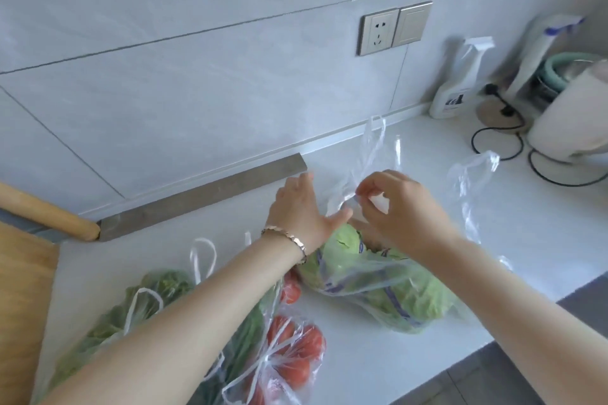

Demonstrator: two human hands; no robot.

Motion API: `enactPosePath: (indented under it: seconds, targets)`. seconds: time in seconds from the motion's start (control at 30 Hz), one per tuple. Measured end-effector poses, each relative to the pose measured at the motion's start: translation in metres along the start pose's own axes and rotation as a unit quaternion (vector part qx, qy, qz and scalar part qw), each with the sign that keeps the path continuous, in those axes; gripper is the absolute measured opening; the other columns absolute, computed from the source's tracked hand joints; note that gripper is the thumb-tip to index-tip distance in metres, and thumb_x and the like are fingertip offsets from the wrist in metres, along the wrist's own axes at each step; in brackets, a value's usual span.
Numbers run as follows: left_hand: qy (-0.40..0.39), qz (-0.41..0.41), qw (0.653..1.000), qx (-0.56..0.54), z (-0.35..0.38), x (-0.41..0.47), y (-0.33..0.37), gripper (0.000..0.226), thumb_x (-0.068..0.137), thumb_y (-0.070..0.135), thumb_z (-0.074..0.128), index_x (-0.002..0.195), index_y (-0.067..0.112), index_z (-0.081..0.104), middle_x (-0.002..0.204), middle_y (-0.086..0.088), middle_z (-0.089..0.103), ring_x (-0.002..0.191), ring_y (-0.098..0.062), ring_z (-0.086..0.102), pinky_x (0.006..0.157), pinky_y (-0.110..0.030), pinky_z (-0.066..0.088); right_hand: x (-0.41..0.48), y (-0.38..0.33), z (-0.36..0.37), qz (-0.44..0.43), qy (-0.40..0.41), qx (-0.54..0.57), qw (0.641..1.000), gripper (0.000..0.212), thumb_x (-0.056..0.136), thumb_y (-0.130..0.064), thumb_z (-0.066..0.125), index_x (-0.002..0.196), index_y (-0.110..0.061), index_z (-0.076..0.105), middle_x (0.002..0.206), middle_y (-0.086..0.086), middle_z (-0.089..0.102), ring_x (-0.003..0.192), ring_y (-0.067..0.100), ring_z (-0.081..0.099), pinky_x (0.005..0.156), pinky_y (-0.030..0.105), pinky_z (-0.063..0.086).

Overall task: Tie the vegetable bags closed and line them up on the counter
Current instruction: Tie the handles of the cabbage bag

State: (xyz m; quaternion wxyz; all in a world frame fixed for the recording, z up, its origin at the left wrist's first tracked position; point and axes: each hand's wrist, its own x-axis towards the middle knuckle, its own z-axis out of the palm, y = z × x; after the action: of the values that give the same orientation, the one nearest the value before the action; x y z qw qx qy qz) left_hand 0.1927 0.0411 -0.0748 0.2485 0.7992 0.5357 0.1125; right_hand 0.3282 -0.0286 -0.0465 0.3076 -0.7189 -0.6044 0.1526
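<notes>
I've got my right hand (pixel 399 207) pinching one thin handle of the cabbage bag (pixel 378 286) at mid-counter (pixel 411 368) — prob. lifted to cross for a knot. Left hand (pixel 301 210) spread flat, fingers loose, gripping nothing I can see, steadying. Film's clear, crinkly; tomato bag (pixel 289 352) w/ twisted handles sits nearer me.

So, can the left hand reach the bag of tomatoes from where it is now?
Probably yes. The left hand is open beside the cabbage bag, holding nothing, and the tomato bag lies close by, beside its own forearm, with nothing covering it.
</notes>
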Motion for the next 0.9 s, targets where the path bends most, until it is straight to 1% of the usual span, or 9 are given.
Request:
enactPosePath:
  seconds: [0.1,0.2,0.3,0.4,0.53,0.6,0.67,0.73,0.9]
  targets:
    - [-0.024,-0.011,1.000,0.008,0.010,0.017,0.018,0.068,0.073,0.056,0.060,0.119,0.010,0.040,0.123,-0.010,0.050,0.113,-0.029,0.050,0.090,-0.038,0.043,-0.008,0.028,-0.018,0.106,-0.026,-0.113,0.988,0.029,0.086,-0.026,0.052,0.113,-0.017,0.057,0.116,0.003,0.056,0.112,0.021,0.049,0.078,0.032,0.044]
    - [-0.072,-0.006,0.997,-0.024,0.023,0.023,0.027,0.023,0.082,0.036,0.056,0.086,0.015,0.050,0.090,-0.005,0.057,0.082,-0.026,0.053,0.065,-0.029,0.039,-0.023,0.060,-0.021,0.214,-0.113,-0.217,0.946,0.044,0.082,-0.039,0.050,0.118,-0.014,0.050,0.116,0.007,0.052,0.111,0.026,0.047,0.076,0.033,0.042]
    - [-0.050,0.033,0.996,-0.071,0.037,0.021,0.030,0.040,0.084,0.023,0.053,0.050,0.016,0.033,0.060,0.000,0.034,0.067,-0.025,0.039,0.052,-0.028,0.026,-0.037,0.089,-0.021,0.298,-0.243,-0.287,0.878,0.024,0.077,-0.034,0.056,0.090,-0.015,0.050,0.081,-0.001,0.052,0.082,0.021,0.053,0.057,0.024,0.038]
    - [0.012,0.046,0.990,-0.130,0.042,0.019,0.033,0.048,0.082,0.016,0.055,0.045,0.016,0.024,0.058,0.007,0.033,0.062,-0.014,0.037,0.050,-0.013,0.028,-0.038,0.105,-0.023,0.311,-0.342,-0.297,0.835,0.029,0.075,-0.032,0.060,0.057,-0.016,0.042,0.051,-0.006,0.044,0.051,0.012,0.042,0.047,0.020,0.031]
    - [0.021,0.053,0.982,-0.181,0.041,0.018,0.040,0.040,0.082,0.017,0.054,0.049,0.008,0.033,0.052,-0.016,0.042,0.049,-0.014,0.036,0.048,-0.022,0.028,-0.024,0.115,-0.030,0.262,-0.389,-0.254,0.846,0.036,0.080,-0.029,0.060,0.050,-0.013,0.047,0.023,-0.005,0.039,0.041,0.011,0.037,0.044,0.020,0.030]
    - [0.025,0.038,0.977,-0.210,0.042,0.017,0.043,0.039,0.082,0.019,0.054,0.053,-0.003,0.040,0.057,-0.024,0.053,0.043,-0.005,0.045,0.047,-0.018,0.033,-0.013,0.119,-0.033,0.234,-0.410,-0.211,0.856,0.032,0.086,-0.033,0.054,0.065,-0.010,0.063,0.038,-0.008,0.047,0.046,0.011,0.041,0.051,0.020,0.036]
    - [0.028,0.007,0.972,-0.233,0.044,0.016,0.045,0.041,0.083,0.020,0.054,0.055,-0.006,0.044,0.049,-0.011,0.054,0.038,-0.002,0.046,0.049,-0.015,0.038,0.000,0.121,-0.036,0.235,-0.405,-0.147,0.871,0.035,0.091,-0.033,0.045,0.066,-0.013,0.059,0.057,-0.005,0.048,0.050,0.010,0.042,0.054,0.019,0.037]
    - [0.046,-0.039,0.965,-0.256,0.045,0.018,0.048,0.043,0.085,0.022,0.054,0.047,0.003,0.046,0.039,0.006,0.052,0.035,0.000,0.043,0.044,-0.010,0.038,0.012,0.122,-0.041,0.224,-0.399,-0.123,0.880,0.039,0.095,-0.031,0.037,0.064,-0.016,0.055,0.061,-0.004,0.044,0.051,0.009,0.040,0.051,0.016,0.032]
    - [0.131,-0.167,0.915,-0.343,0.037,0.017,0.045,0.043,0.085,0.022,0.052,0.043,0.016,0.043,0.044,-0.002,0.043,0.033,-0.010,0.032,0.042,-0.022,0.026,0.029,0.131,-0.046,0.121,-0.336,-0.190,0.915,0.039,0.097,-0.030,0.034,0.097,-0.005,0.065,0.085,0.006,0.062,0.068,0.017,0.055,0.064,0.022,0.046]
